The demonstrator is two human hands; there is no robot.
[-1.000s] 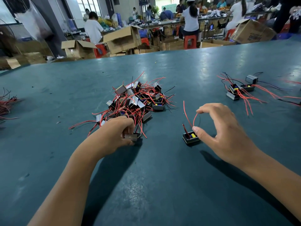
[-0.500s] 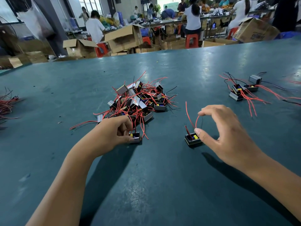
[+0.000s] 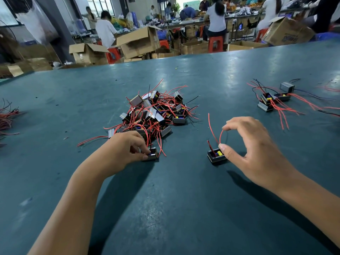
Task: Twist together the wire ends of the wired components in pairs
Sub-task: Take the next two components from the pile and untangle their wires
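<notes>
The big green tabletop (image 3: 184, 208) holds everything. In the middle sits a pile (image 3: 152, 115) of little boxes all tangled in red wires. Far off to the right is a small group (image 3: 272, 101) of the same boxes, with their red wires trailing out to the right.

The left hand (image 3: 127, 150) is curled at the near edge of the pile, and its fingertips pinch one box (image 3: 151, 154) there. The right hand (image 3: 253, 150) is spread in a wide curve. Its thumb tip touches a lone box (image 3: 216, 156) that sits apart from the pile, and its top fingers pinch the end of a red wire (image 3: 213, 129) that loops up from that box.

The boxes look small, light and hard, so they should slide easily if pushed. Pressing one down would likely keep it still. The wires look thin and bendy, yet they stand up alone, so they probably keep a bend. The best place to hold them is likely near the ends, where they get twisted. Pulling a box from the pile may drag others along by the tangle.
</notes>
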